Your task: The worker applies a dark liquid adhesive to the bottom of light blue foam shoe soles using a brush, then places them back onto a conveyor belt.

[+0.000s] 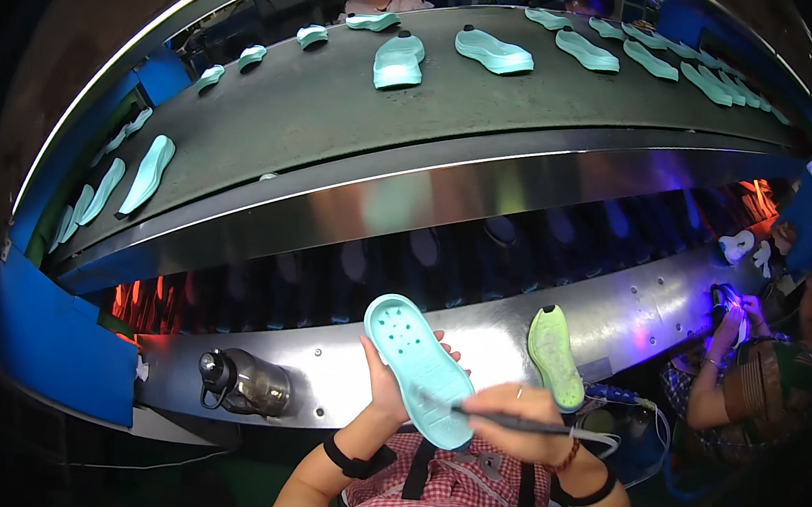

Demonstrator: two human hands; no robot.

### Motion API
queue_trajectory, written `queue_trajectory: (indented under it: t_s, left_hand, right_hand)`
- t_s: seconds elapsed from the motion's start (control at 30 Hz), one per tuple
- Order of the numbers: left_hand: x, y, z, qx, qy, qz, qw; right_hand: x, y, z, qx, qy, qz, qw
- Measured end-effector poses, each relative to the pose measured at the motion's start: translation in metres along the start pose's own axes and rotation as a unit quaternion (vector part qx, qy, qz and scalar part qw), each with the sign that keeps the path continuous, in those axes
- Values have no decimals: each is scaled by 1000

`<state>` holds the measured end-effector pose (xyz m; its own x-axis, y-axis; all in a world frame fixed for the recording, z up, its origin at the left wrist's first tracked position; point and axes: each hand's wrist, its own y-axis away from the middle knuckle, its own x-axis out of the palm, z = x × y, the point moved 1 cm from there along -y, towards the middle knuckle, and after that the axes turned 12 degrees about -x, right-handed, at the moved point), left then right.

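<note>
My left hand (382, 380) holds a mint-green shoe sole (407, 346) from below and the side, tilted, with its holed end up and to the left. The fingertips show past the sole's right edge. In my right hand (526, 446) is a dark pen-like tool (546, 427) with a pale cable at its back end. Its tip is at the lower part of the sole; the tip and hand are slightly blurred, so I cannot tell if it touches. Right of the held sole, a lime-green sole (558, 354) lies on the metal ledge (334, 390).
A dark drinking bottle (264, 387) lies on the ledge at left. Beyond is a conveyor belt (312, 117) carrying several mint soles (492, 51). Under it is a dark opening with an orange glow at both ends. A co-worker's hands (734, 319) work at the right.
</note>
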<state>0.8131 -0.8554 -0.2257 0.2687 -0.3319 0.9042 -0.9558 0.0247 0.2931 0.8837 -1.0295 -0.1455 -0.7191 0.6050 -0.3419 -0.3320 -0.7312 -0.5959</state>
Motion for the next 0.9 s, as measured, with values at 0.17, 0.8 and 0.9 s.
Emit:
queue_trajectory:
  t_s: [0.17,0.8,0.9]
  left_hand:
    - [17,-1,3,45,-15,51,998]
    - [40,7,-10,138,-81,84,983]
    - [46,11,-13,126,-31,58,990]
  right_hand:
    - [14,-10,10,-57,19,49,997]
    - [-12,25,-4,59,-201,61,976]
    - [-9,26,-15,151,-326,-52,932]
